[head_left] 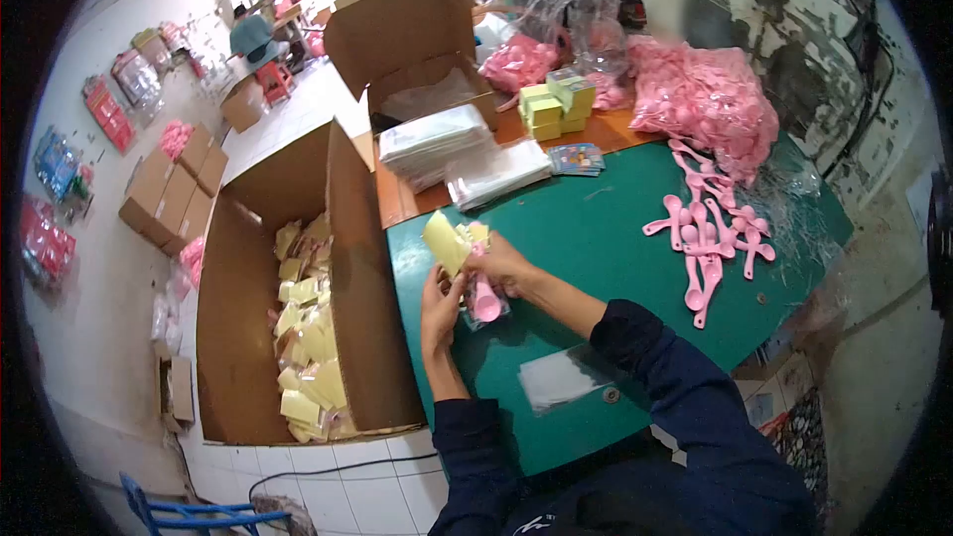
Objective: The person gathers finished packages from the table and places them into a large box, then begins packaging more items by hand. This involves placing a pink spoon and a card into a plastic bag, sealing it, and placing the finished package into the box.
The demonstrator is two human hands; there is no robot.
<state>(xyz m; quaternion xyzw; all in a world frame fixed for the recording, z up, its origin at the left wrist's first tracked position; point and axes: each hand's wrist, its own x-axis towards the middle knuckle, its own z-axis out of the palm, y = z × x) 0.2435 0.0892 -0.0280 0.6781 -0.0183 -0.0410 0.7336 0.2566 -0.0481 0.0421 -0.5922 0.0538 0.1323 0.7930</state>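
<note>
Over the left part of the green table [615, 278], my two hands are closed close together around a small packet. My left hand [440, 308] grips a clear plastic bag [478, 321] from its left side. A pink spoon [485, 302] shows at the bag, its round bowl toward me. My right hand [504, 266] pinches at the top, by a folded yellow card [446, 242] that stands up between the hands. The fingers partly hide the spoon's handle and the card's lower edge. Nearer my body lies a stack of clear bags [561, 380].
Loose pink spoons [705, 243] lie on the right, below a big bag of pink spoons [700, 99]. Yellow card stacks [556, 102] and packs of clear bags [496, 174] stand at the back. A tall carton [372, 298] on the left holds many yellow-carded packets. A person [254, 38] sits far off.
</note>
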